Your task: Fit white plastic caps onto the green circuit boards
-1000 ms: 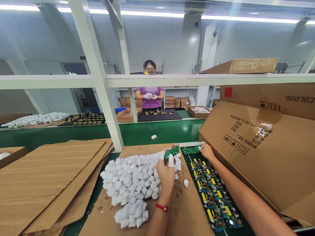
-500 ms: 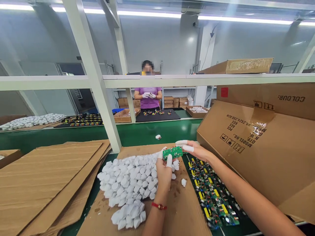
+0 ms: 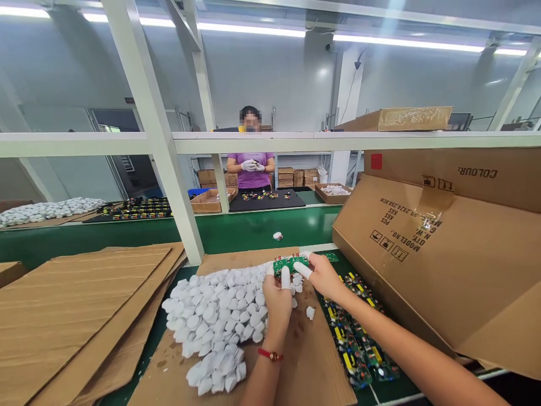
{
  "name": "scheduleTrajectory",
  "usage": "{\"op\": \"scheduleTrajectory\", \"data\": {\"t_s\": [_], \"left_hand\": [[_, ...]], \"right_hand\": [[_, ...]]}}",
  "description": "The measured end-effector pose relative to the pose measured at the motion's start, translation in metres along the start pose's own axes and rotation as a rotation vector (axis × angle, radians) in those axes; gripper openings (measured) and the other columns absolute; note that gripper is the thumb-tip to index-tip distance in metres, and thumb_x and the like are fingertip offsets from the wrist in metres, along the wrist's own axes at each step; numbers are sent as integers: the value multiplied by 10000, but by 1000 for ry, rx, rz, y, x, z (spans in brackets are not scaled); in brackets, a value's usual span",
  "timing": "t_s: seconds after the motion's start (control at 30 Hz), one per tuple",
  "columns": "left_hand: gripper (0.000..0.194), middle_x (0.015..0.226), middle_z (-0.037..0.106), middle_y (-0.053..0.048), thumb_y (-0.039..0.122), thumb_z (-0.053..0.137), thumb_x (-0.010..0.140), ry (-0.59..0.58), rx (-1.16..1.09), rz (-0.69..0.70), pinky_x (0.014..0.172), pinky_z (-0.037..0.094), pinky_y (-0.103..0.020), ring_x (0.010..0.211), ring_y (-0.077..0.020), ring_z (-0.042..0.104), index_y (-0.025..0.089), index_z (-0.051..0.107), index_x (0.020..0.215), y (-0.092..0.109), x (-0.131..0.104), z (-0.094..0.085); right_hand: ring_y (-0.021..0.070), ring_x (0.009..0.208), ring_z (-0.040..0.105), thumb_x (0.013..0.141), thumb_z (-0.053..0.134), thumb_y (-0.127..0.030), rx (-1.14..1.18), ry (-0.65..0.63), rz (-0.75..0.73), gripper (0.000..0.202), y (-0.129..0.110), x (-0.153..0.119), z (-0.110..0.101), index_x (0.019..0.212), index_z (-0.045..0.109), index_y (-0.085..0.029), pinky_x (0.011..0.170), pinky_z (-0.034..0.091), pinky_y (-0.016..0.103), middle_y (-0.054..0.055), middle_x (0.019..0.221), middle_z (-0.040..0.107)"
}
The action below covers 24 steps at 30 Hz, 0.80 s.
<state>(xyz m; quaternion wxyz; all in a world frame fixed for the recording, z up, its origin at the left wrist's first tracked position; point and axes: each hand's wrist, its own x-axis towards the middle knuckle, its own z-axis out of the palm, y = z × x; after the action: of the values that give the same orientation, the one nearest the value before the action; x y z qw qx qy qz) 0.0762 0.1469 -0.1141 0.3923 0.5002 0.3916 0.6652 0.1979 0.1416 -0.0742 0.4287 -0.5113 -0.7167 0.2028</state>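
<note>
Beside the pile of white pieces (image 3: 220,307), my left hand (image 3: 276,296) and right hand (image 3: 327,278) are both pinching a green circuit board (image 3: 289,263), seemingly to steady it.

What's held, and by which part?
One green circuit board: left hand grips its left end, right hand its right end.

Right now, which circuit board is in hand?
The green board held between the left hand and right hand, above the cardboard sheet. The other boards lie to its right, unheld.
</note>
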Motion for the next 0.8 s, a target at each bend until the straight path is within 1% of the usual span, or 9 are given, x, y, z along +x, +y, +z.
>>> {"op": "scheduleTrajectory", "data": {"t_s": [0.1,0.2,0.27,0.33,0.4,0.47,0.57,0.7,0.8], "left_hand": [[257,916,666,-104,366,550,787,22,52,23,783,496,-387,856,-241,630,154,586,927,-1,-3,2],[233,917,663,-99,357,534,789,18,92,36,789,495,-374,883,-238,626,161,597,897,-1,-4,2],[227,882,658,-100,356,544,774,36,133,34,774,488,-371,869,-243,619,156,607,864,1,-3,1],[244,840,656,-99,352,544,768,47,173,22,735,479,-368,813,-240,612,149,616,882,2,-2,0],[281,817,661,-90,352,539,772,37,194,10,691,470,-355,745,-225,603,144,617,944,4,-2,0],[321,800,668,-79,361,544,773,24,199,0,647,462,-336,683,-206,590,143,609,999,5,-2,0],[348,762,670,-70,380,556,770,4,187,-6,584,453,-308,614,-185,569,133,609,1010,7,-3,1],[338,721,668,-57,409,542,788,-45,148,-8,531,448,-285,549,-163,550,144,631,977,8,-3,2],[321,715,663,-48,404,541,792,-53,130,-13,549,455,-286,531,-151,532,160,639,975,9,-3,3]], "right_hand": [[188,754,589,858,486,-271,-124,32,8,193,-2,-11,7,861,637,-151,701,453,272,66,801,665],[183,879,596,843,505,-199,-242,16,4,152,2,-14,2,892,647,-176,796,455,261,63,927,663],[205,966,571,845,499,-174,-355,40,51,163,12,-10,-10,909,646,-147,864,439,292,104,1015,630],[232,1021,544,849,478,-145,-487,78,137,186,27,-1,-28,938,636,-103,909,418,330,150,1054,598],[225,1043,538,847,482,-122,-611,82,222,208,43,9,-47,1008,612,-95,931,409,345,142,1056,598],[207,1015,554,845,519,-135,-728,45,304,220,58,17,-62,1055,583,-110,915,428,368,104,1026,609],[177,919,587,860,553,-196,-872,-64,396,178,72,27,-76,1018,581,-118,846,477,379,64,968,614],[163,918,593,875,552,-242,-987,-198,400,158,81,36,-79,953,599,-113,832,497,361,67,1021,609],[181,976,580,879,549,-261,-1031,-227,352,168,87,42,-77,930,609,-113,876,476,386,79,1023,614]]}}
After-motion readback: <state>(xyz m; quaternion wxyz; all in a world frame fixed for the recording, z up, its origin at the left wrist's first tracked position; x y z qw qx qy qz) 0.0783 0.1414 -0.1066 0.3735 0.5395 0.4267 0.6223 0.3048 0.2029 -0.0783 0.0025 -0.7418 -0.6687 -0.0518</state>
